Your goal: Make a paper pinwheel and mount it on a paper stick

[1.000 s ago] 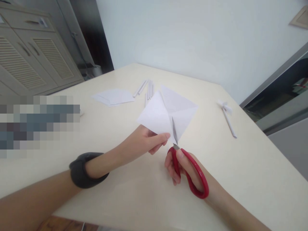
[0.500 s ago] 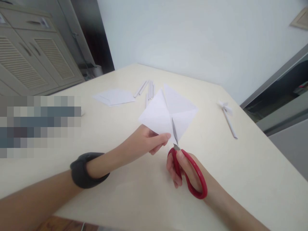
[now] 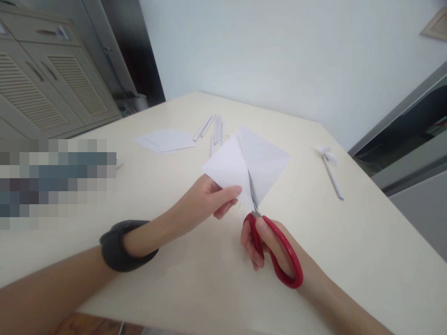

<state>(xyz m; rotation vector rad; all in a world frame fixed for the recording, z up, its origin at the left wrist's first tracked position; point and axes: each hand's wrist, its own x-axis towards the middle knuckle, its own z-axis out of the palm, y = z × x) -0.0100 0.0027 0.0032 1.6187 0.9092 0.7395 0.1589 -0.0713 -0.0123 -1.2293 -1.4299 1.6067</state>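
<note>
From the head camera I look down at a pale counter [image 3: 349,242]. My left hand [image 3: 206,200] sits near the middle of the picture. Its grip is pressed together, pinching the near corner of a white paper square [image 3: 251,163]. The paper is held up off the counter, with fold lines running to its middle.

My right hand [image 3: 268,246] is at about five o'clock from the left one. Its grip is closed through the loops of the red scissors [image 3: 275,251]. The blades point up toward twelve o'clock and sit in the paper, along the fold that runs from the near corner to the middle. They look nearly shut; I cannot tell how far the cut goes.

To do this cut well, I think the blades should stay right on the fold line. The left hand should hold the paper flat and tight, just beside the cut, with its fingertips off the blade path. Small snips feel safer than one big one. I would stop before the middle, where the folds cross, so the paper stays in one piece.

At eleven o'clock from the paper lie some rolled paper sticks [image 3: 214,130]. Farther left is a flat pile of paper sheets [image 3: 165,140]. At three o'clock, well apart, lies a small paper pinwheel [image 3: 330,160] on its stick. A dark band [image 3: 117,246] wraps my left wrist.
</note>
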